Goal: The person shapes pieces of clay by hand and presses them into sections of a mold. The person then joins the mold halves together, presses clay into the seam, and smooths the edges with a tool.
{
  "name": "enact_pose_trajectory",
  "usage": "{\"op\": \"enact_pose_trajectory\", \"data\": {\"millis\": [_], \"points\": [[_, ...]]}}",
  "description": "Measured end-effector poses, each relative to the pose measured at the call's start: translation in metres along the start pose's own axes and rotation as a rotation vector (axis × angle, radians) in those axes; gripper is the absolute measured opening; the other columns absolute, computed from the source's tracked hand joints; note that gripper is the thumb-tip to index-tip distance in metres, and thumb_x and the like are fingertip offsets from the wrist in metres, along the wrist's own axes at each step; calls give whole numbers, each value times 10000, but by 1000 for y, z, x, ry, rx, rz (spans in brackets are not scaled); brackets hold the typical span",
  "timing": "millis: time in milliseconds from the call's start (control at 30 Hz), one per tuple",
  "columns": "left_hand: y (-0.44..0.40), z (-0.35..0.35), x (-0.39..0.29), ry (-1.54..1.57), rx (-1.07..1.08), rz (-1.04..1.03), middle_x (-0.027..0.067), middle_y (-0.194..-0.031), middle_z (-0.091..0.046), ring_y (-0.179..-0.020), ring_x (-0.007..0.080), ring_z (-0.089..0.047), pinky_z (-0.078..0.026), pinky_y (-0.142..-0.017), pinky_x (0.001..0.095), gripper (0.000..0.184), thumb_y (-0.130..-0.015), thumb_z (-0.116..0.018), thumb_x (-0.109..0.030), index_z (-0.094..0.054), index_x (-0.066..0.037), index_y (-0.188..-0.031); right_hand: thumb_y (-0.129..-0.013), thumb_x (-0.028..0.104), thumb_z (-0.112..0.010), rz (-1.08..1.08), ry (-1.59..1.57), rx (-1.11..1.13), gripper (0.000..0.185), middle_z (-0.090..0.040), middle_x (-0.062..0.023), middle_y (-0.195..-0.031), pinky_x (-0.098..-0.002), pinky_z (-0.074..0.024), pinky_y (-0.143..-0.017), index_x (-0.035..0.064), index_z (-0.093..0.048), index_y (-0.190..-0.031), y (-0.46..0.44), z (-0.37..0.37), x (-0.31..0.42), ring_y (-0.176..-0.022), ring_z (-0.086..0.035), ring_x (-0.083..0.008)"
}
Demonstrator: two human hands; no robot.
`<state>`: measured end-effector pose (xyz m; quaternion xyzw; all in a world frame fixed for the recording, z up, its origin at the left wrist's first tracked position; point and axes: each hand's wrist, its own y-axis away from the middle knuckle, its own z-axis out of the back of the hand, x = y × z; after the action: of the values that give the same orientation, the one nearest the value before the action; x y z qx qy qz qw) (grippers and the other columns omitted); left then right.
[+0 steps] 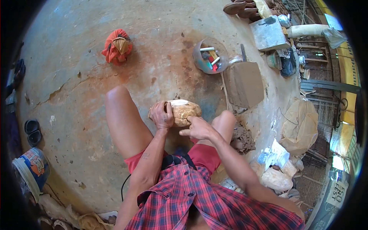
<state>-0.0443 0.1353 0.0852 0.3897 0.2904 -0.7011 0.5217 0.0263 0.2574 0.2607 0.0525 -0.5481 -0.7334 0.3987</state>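
Observation:
Between my knees is a rounded, tan, lumpy block [183, 113] with a cracked-looking surface and a white patch on its top; I cannot tell its material. My left hand [162, 115] wraps round its left end, fingers curled over the top. At the lower right side, my right hand [197, 128] touches the block with a fingertip. Its thumb sticks out to the left, apart from the fingers, and nothing shows in its grasp. The underside of the block is hidden.
Ahead lie a red cloth bundle [118, 46], a clear plastic tub [198, 57] with sticks and coloured items, and a flat brown slab [245, 85]. Sandals [33, 132] and a blue bucket [35, 165] are at left. Brown lumps [243, 140] and bags [299, 126] line the right.

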Motion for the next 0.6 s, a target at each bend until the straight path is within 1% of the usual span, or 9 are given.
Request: {"op": "enact_pose_trajectory", "data": {"millis": [67,133,200,233,333,467,533,567,600], "points": [[-1,0,0,6,14,-7,159,-883,-720,-891,377,-669,-483,-871,475,238,-966,-632,-285,-727,-67,-953,-827,318,-879,-130,-399,-206,643,-698,-135,-670,-346,-551,-589,-129,-593,-1191,4,-18,2,-585,-687,-201],[0,0,-2,20,-23,-7,156,-883,-719,-887,380,-667,-485,-866,475,240,-968,-626,-285,-726,-68,-946,-811,327,-893,-131,-497,-251,600,-704,-130,-662,-351,-539,-586,-108,-634,-1133,-2,-28,2,-607,-701,-198],[3,3,-5,28,17,14,167,-906,-724,-906,383,-670,-481,-871,484,242,-958,-631,-282,-723,-59,-934,-827,318,-897,-127,-574,-314,502,-688,-90,-681,-322,-507,-522,-57,-658,-1060,-7,-33,4,-562,-657,-159],[-1,4,-6,38,33,30,177,-929,-730,-925,386,-674,-477,-875,494,245,-949,-637,-279,-720,-50,-923,-781,358,-913,-131,-560,-354,517,-727,-155,-701,-381,-560,-647,-73,-699,-971,-6,-33,5,-642,-725,-225],[-1,4,-9,20,22,40,179,-920,-728,-912,390,-673,-478,-871,498,250,-950,-636,-280,-719,-48,-915,-785,349,-914,-126,-377,-395,491,-732,-157,-709,-381,-561,-656,-66,-705,-943,-8,-35,0,-634,-722,-223],[2,-2,-6,25,-3,28,180,-913,-728,-908,389,-671,-478,-875,496,253,-951,-634,-286,-718,-52,-905,-786,340,-915,-84,-412,-473,477,-736,-176,-720,-410,-573,-677,-72,-708,-908,-15,-45,-7,-654,-733,-252],[1,1,-6,-1,12,52,182,-923,-728,-912,387,-669,-476,-884,493,250,-955,-630,-287,-717,-55,-919,-792,335,-906,-85,-633,-446,478,-739,-208,-736,-438,-579,-696,-88,-702,-883,-14,-45,-1,-696,-748,-295],[1,1,-6,-13,37,55,181,-946,-731,-929,386,-670,-477,-896,485,256,-969,-619,-295,-716,-59,-954,-789,362,-902,-132,-595,-375,500,-751,-253,-806,-481,-590,-737,-83,-714,-919,-8,-35,1,-784,-768,-368],[1,1,-4,-14,40,40,181,-946,-731,-929,386,-670,-477,-896,485,256,-969,-619,-295,-716,-59,-954,-789,362,-902,-127,-605,-386,500,-751,-253,-806,-481,-590,-737,-83,-714,-919,-7,-38,1,-784,-768,-368]]}}
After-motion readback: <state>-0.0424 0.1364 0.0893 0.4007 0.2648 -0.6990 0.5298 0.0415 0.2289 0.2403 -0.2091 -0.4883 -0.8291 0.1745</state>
